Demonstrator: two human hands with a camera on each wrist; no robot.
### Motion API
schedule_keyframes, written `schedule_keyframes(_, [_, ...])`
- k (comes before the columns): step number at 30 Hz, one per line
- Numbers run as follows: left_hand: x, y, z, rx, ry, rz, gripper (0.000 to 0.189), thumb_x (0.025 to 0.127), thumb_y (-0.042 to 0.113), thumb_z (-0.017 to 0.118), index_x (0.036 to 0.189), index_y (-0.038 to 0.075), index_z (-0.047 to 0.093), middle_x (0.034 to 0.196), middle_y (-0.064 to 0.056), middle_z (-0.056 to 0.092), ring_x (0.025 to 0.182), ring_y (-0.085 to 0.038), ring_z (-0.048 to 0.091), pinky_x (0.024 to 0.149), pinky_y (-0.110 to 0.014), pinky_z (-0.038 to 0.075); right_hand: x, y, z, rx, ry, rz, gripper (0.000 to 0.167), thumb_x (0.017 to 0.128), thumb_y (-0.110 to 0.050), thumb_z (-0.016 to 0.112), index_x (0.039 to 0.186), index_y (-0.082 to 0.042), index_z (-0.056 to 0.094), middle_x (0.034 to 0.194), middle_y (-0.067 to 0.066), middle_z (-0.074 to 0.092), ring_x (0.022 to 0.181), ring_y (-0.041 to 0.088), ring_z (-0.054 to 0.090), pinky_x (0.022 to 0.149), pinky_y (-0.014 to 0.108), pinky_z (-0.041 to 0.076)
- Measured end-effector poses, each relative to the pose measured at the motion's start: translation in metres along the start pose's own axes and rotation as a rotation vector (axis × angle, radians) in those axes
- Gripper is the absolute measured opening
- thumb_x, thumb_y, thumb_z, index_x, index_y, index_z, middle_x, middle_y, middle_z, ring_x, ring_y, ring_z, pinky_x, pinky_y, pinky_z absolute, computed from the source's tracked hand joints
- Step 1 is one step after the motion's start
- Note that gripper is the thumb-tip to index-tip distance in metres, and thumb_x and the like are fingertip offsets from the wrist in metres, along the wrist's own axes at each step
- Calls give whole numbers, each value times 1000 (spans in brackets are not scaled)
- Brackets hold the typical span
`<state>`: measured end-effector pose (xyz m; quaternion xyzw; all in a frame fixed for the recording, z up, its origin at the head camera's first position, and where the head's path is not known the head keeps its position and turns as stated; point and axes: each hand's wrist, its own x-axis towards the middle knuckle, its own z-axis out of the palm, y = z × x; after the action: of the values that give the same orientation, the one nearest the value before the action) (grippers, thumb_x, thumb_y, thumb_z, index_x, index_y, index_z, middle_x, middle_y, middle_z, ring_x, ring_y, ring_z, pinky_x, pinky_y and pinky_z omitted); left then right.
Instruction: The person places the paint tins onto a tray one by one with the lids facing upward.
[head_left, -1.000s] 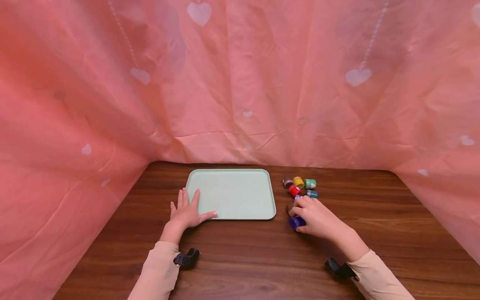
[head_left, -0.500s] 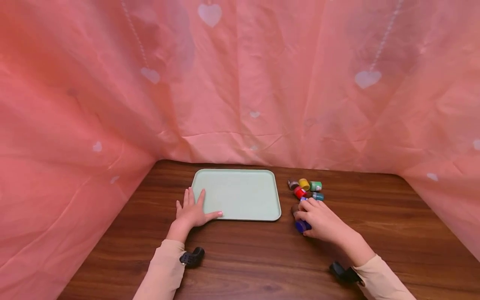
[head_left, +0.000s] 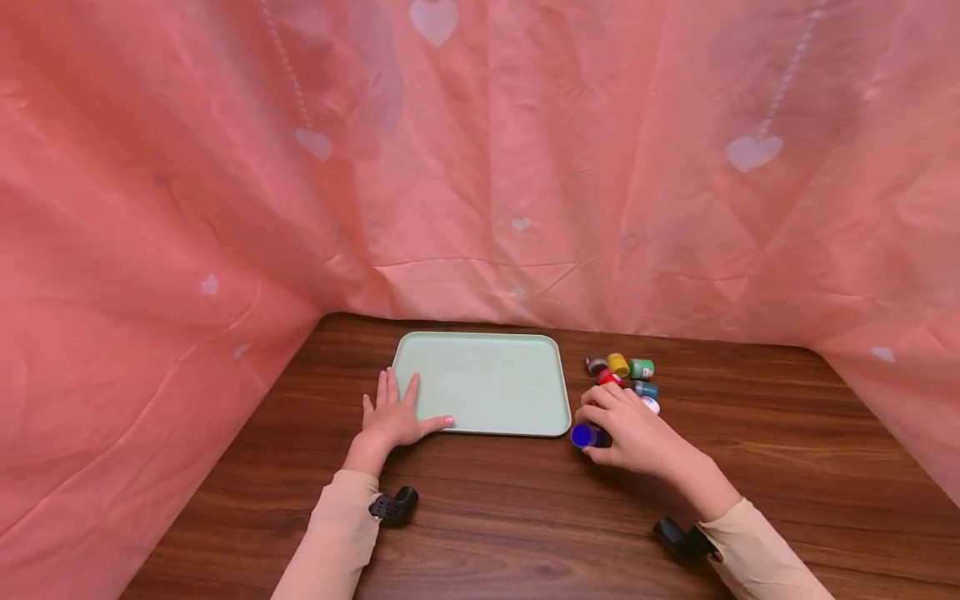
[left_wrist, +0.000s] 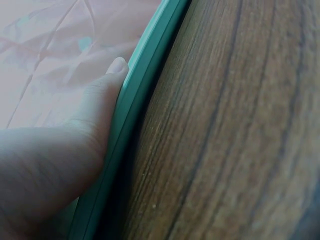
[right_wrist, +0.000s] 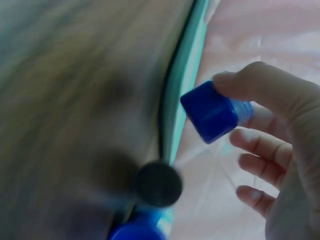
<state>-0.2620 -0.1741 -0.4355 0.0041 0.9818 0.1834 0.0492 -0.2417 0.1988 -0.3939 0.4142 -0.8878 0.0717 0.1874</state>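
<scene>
My left hand (head_left: 394,422) rests with spread, straight fingers on the near left corner of a pale green tray (head_left: 487,383). In the left wrist view, the thumb (left_wrist: 97,102) lies along the tray's rim (left_wrist: 131,95). My right hand (head_left: 636,432) pinches a small blue paint jar (right_wrist: 212,111) between thumb and fingers, just off the tray's near right corner. In the right wrist view, the jar is tilted and held above the table. A dark round cap (right_wrist: 159,184) and another blue cap (right_wrist: 137,232) show below it, blurred.
Beyond my right hand lie several small paint jars: yellow (head_left: 618,364), green (head_left: 642,368), red (head_left: 610,377), teal (head_left: 645,389) and a greyish one (head_left: 596,365). The brown wooden table (head_left: 510,517) reaches back to a pink curtain (head_left: 480,208) with hearts.
My right hand has lifted the blue jar and carried it left, closer to the tray. The left hand stays on the tray. The head view has shifted slightly left.
</scene>
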Motion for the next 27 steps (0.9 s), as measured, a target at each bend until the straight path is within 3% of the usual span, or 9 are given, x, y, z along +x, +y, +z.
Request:
schedule_keyframes(6, [0,-3,0,-6,-2,-6,112,75,80,57,157,15,18,162,-26,-8,152,-39,-9,115,-69,3,38,-6,2,33,43,-1,33,73,-34,82,96,-15,68,104,2,59,101,22,51,81,40,43])
schedule_keyframes(14, [9,-8,6,-14,-32,-19,117,72,85,54,159,20,9,162,-22,-17,151,-35,-18,117,-66,-2,91,-9,14,73,115,3,30,76,-33,81,95,-13,68,101,4,61,98,24,53,78,39,42])
schedule_keyframes(19, [5,-4,2,-8,-24,-29,116,73,83,55,158,19,11,162,-24,-13,151,-37,-14,116,-68,-1,124,-10,24,104,109,10,30,79,-33,79,98,-12,68,102,4,61,99,24,53,82,40,43])
schedule_keyframes(27, [0,4,0,1,-46,-35,114,74,82,54,158,18,13,162,-25,-11,151,-38,-13,116,-67,-1,166,-13,37,140,80,29,30,82,-32,76,101,-11,68,102,5,61,95,23,51,79,39,42])
